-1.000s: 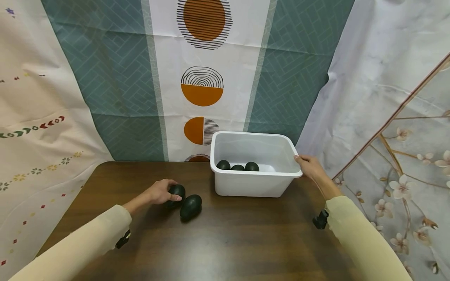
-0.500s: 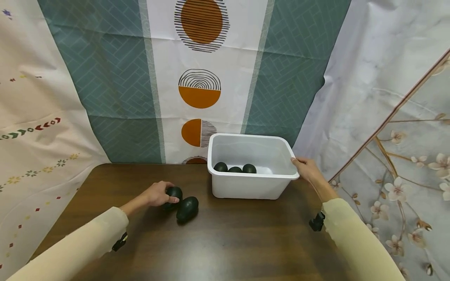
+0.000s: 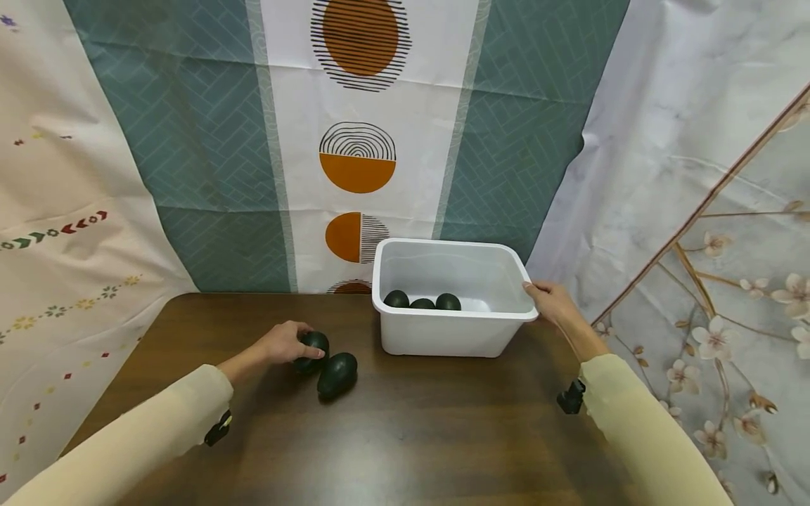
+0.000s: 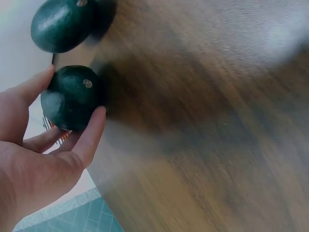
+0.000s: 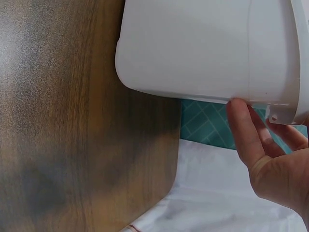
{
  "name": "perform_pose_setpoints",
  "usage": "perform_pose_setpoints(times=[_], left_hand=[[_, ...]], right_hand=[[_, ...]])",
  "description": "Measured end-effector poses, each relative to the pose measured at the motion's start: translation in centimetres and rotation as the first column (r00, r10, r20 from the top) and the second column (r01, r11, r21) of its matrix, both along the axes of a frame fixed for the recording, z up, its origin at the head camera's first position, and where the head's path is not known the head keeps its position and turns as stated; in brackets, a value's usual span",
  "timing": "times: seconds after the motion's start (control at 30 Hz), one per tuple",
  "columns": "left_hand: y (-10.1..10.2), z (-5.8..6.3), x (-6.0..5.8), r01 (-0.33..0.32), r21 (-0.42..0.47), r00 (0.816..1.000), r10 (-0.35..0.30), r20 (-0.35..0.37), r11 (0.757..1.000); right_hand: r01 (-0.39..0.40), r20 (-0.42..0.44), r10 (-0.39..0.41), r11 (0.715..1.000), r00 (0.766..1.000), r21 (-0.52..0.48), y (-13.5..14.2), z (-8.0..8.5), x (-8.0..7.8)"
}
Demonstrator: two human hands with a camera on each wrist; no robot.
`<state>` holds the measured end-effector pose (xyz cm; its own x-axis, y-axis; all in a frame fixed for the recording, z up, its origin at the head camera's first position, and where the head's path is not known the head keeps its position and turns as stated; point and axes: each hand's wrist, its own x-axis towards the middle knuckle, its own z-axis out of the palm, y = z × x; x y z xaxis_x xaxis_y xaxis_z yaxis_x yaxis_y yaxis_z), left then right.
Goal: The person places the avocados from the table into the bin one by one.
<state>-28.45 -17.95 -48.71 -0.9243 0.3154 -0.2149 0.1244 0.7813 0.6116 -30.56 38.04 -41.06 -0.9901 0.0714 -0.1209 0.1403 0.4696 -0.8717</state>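
At the left of the head view, my left hand (image 3: 283, 344) holds a dark green avocado (image 3: 318, 342) on the table, thumb on one side and fingers on the other. The left wrist view shows the same avocado (image 4: 72, 99) between thumb and fingertips. A second avocado (image 3: 338, 375) lies right beside it. My right hand (image 3: 553, 302) grips the right rim of a white plastic bin (image 3: 443, 334). In the right wrist view its fingers (image 5: 241, 128) touch the outer wall below the rim; the thumb is hidden. Three avocados (image 3: 448, 302) show inside the bin, along its near side.
The brown wooden table (image 3: 405, 436) ends at a patterned curtain (image 3: 221, 176) just behind the bin. A pale cloth (image 3: 82, 281) hangs along the left, and a floral one (image 3: 709, 337) along the right.
The head view has shifted slightly. Both hands keep their holds, the left on the avocado and the right on the bin rim; nothing else has visibly moved.
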Motion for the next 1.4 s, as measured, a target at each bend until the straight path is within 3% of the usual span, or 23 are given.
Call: perform_pose_setpoints(times=[0.23, 0.53, 0.83, 1.4], left_hand=[[1.1, 0.4, -1.2, 0.016, 0.002, 0.995, -0.016, -0.095, 1.0], [3.6, 1.6, -2.8, 0.085, 0.021, 0.973, -0.079, -0.216, 0.996], [5.3, 1.7, -3.4, 0.106, 0.034, 0.962, -0.094, -0.256, 0.994], [6.5, 3.3, -4.2, 0.132, 0.057, 0.959, -0.113, -0.259, 0.99]], right_hand=[[0.001, 0.005, -0.001, 1.0, 1.0, -0.013, -0.2, 0.1, 0.0], [0.001, -0.007, -0.001, 1.0, 1.0, -0.011, 0.0, 0.0, 0.1], [0.005, -0.017, -0.005, 1.0, 1.0, -0.024, -0.1, 0.1, 0.3], [0.024, -0.012, -0.024, 0.999, 1.0, 0.024, -0.3, 0.1, 0.3]])
